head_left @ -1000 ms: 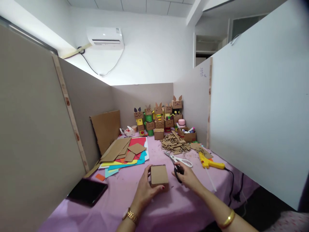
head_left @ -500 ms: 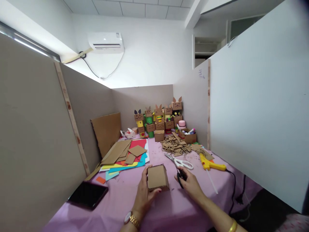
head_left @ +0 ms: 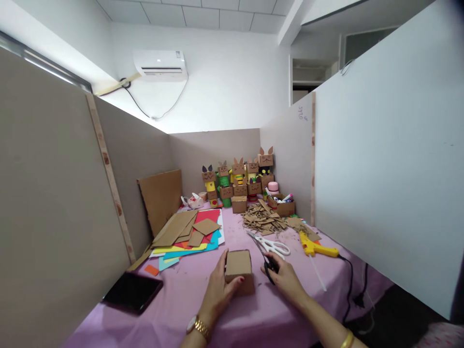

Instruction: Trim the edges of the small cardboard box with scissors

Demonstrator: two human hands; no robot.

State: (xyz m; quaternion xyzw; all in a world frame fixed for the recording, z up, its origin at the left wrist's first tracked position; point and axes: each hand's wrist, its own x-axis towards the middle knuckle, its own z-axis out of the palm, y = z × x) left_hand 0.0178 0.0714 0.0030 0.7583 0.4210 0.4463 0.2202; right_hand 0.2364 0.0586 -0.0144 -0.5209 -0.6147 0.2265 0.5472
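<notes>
My left hand [head_left: 220, 282] is closed round the left side of a small cardboard box [head_left: 239, 263], thumb across its front and fingers behind its left edge. The box's flat top and front face show. In my right hand [head_left: 284, 278] is a pair of black-handled scissors [head_left: 270, 268], blades pointing up and to the left, apart from the box. Just beyond them a pair of white-handled scissors [head_left: 277, 247] lies on the pink cloth. Part of the black scissors' handle is hidden by my fingers.
A yellow glue gun [head_left: 319, 248] with a cord lies right. Cardboard scraps [head_left: 264, 217] are heaped behind the scissors. Coloured paper [head_left: 190, 252] and cardboard sheets [head_left: 176, 227] lie left, near a black tablet [head_left: 132, 292]. Cardboard animal figures [head_left: 238, 167] and a marker box [head_left: 284, 208] stand at the back.
The box has tipped in my left hand, so more of its front face shows, and it has shifted slightly right. My right hand with the black scissors has barely moved.
</notes>
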